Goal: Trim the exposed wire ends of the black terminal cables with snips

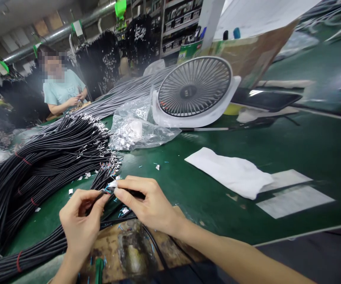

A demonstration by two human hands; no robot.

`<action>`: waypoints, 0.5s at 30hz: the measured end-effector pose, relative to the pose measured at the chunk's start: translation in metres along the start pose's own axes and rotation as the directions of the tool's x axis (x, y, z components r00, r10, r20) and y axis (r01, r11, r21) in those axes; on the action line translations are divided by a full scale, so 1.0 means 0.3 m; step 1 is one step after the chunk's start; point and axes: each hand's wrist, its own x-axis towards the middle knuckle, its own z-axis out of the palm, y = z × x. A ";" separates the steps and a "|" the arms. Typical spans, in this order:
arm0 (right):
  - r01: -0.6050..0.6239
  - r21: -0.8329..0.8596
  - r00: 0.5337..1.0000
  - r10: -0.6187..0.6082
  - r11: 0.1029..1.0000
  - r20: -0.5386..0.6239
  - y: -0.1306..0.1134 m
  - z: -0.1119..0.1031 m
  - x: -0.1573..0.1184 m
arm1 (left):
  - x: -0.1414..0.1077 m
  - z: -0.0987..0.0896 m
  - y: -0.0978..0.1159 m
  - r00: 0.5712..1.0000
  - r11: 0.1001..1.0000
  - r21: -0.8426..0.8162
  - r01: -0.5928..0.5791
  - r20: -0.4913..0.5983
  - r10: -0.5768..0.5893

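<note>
In the head view, my left hand (83, 221) is closed, pinching a black cable (95, 202) close to its stripped end. Thin blue and red wires (107, 190) stick out between the two hands. My right hand (151, 205) is closed too, thumb and forefinger meeting at those wires. A small white piece (113, 184) shows at its fingertips; whether it is foil or a covering is unclear. Something dark and long passes beneath the right fingers, mostly hidden. Bundled black cables (49, 157) with stripped ends lie just beyond the left hand.
A worn wooden board (108, 244) sits under the hands with a green-handled tool (99, 270). Beyond are a clear plastic bag (135, 126), a fan (192, 88) and a phone (266, 98). White cloth (229, 169) lies right. A co-worker (62, 88) sits across the table.
</note>
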 end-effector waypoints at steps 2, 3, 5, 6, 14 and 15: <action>-0.004 -0.022 1.000 0.004 1.000 -0.022 -0.001 -0.002 -0.001 | 0.003 -0.006 -0.003 0.999 0.999 0.036 -0.019 0.027 0.018; -0.007 -0.032 1.000 0.006 0.999 -0.029 0.000 -0.003 -0.002 | 0.005 -0.010 -0.004 0.998 0.998 0.058 -0.031 0.049 0.028; -0.012 -0.050 0.999 0.010 0.999 -0.036 0.001 -0.007 -0.002 | 0.009 -0.018 -0.003 0.994 0.995 0.086 -0.056 0.096 0.047; -0.010 -0.057 0.999 0.008 0.998 -0.034 0.002 -0.010 -0.002 | 0.011 -0.021 -0.001 0.992 0.995 0.078 -0.059 0.117 0.049; 0.000 -0.049 1.000 0.001 0.999 0.020 0.011 -0.022 -0.001 | 0.033 -0.029 0.009 0.867 0.914 -0.113 0.390 0.379 -0.324; -0.013 -0.040 1.000 0.014 0.999 0.020 0.009 -0.022 0.001 | 0.035 -0.030 0.006 0.836 0.885 -0.143 0.443 0.424 -0.350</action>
